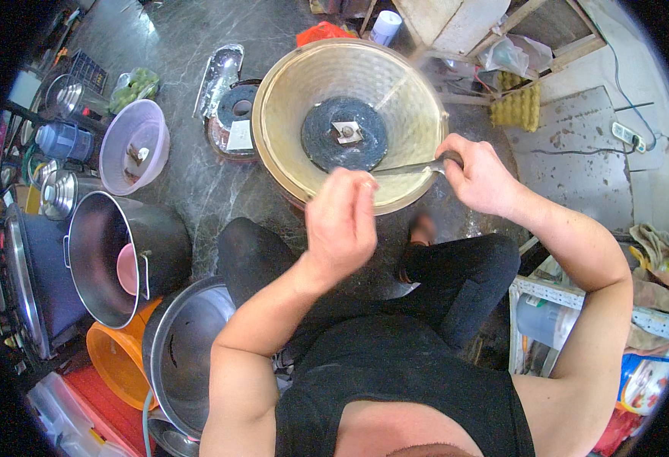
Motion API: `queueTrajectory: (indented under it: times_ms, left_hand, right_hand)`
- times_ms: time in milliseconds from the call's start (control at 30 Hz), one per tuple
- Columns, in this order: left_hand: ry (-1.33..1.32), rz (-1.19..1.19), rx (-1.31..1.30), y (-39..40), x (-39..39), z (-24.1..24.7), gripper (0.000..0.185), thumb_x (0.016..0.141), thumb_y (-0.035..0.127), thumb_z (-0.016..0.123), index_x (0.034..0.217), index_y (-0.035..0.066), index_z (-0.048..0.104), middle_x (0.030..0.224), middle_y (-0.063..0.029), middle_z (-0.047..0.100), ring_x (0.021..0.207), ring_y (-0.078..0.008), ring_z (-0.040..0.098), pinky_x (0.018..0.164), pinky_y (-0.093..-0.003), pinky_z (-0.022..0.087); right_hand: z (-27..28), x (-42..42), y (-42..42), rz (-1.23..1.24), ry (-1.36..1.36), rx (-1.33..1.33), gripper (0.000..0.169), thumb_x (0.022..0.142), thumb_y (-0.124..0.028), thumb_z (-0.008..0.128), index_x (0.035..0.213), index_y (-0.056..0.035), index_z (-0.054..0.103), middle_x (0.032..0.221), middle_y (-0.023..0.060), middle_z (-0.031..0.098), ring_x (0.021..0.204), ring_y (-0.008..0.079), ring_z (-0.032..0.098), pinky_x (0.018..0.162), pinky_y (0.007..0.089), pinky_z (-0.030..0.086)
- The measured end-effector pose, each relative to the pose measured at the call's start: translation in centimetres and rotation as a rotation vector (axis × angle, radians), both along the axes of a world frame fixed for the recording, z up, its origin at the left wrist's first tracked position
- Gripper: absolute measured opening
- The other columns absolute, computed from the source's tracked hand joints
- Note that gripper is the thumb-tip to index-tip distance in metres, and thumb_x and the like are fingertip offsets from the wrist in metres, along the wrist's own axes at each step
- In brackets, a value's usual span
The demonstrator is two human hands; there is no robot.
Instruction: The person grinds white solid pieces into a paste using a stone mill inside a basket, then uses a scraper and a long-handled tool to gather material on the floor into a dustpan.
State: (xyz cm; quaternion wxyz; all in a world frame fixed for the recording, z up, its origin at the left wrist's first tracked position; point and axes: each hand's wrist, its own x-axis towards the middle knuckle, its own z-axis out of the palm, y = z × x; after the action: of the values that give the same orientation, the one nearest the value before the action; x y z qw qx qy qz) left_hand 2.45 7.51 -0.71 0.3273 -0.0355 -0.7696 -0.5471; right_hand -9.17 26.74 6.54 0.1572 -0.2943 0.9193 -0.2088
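A long narrow blade with a dark handle, apparently a knife [405, 168], lies across the near rim of a wide, tapering tub [403, 103] with a woven-looking wall. My right hand [477, 174] grips its handle at the tub's right edge. My left hand [341, 225] is raised over the near rim, blurred, its fingers bent together close to the blade's far end. Whether those fingers pinch anything is hidden. Down in the tub sits a dark round disc [317, 134], with a pale squarish plate [346, 132] and a round metal piece at its centre.
Left of the tub lies another dark disc [228, 105] with a white card [239, 135]. Further left stand a lilac plastic basin [163, 128], a deep metal pot [166, 240], an orange bucket [111, 360] and a metal basin [188, 343]. A power strip [625, 137] hangs at right.
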Motion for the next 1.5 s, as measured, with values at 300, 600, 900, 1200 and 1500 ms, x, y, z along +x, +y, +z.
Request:
queueTrajectory:
  times_ms: [300,600,900,1200,1500]
  left_hand:
    - [0.094,0.073,-0.262,-8.5,-5.4,0.9,0.002,0.086,0.000,0.053,0.086,0.000,0.055,0.075,-0.0138,0.059,0.067,-0.0287,0.060,0.059,-0.0341,0.046]
    - [-0.009,0.179,-0.200,-7.0,-5.0,-0.1,0.006,0.088,0.003,0.054,0.085,-0.001,0.056,0.073,-0.0156,0.059,0.065,-0.0298,0.060,0.058,-0.0360,0.046]
    - [-0.080,0.164,-0.104,-3.7,-2.1,0.1,0.012,0.091,0.005,0.048,0.086,0.000,0.058,0.077,-0.0134,0.060,0.070,-0.0247,0.061,0.064,-0.0312,0.046]
    - [-0.041,0.041,0.049,-0.1,-0.8,0.1,0.011,0.091,0.005,0.048,0.087,0.000,0.057,0.071,-0.0084,0.055,0.064,-0.0170,0.054,0.060,-0.0274,0.043]
    - [-0.680,-0.615,0.310,-3.5,-9.2,3.2,0.020,0.092,0.018,0.050,0.094,0.002,0.061,0.072,-0.0005,0.056,0.064,-0.0094,0.052,0.057,-0.0240,0.042]
  right_hand:
    - [0.5,-5.9,0.9,0.139,0.127,0.096,0.019,0.079,-0.006,0.049,0.095,-0.0001,0.057,0.066,0.0258,0.058,0.072,0.0426,0.061,0.068,0.0469,0.048]
    - [0.1,-4.5,0.7,0.104,0.054,0.084,0.016,0.078,-0.002,0.049,0.092,0.0001,0.057,0.064,0.0204,0.056,0.059,0.0307,0.058,0.059,0.0382,0.045]
    - [-0.3,-3.2,1.0,0.071,0.047,0.034,0.018,0.077,-0.003,0.049,0.092,-0.0002,0.058,0.061,0.0194,0.056,0.057,0.0285,0.058,0.057,0.0377,0.045]
    - [0.0,-1.7,0.6,-0.122,-0.265,0.005,0.017,0.078,-0.002,0.047,0.091,-0.0010,0.059,0.052,0.0059,0.052,0.045,0.0132,0.050,0.044,0.0300,0.040]
    - [4.7,-2.0,-1.2,-0.129,-0.624,-0.182,0.012,0.082,-0.007,0.052,0.092,-0.0043,0.058,0.054,0.0004,0.050,0.042,0.0062,0.044,0.035,0.0204,0.029]
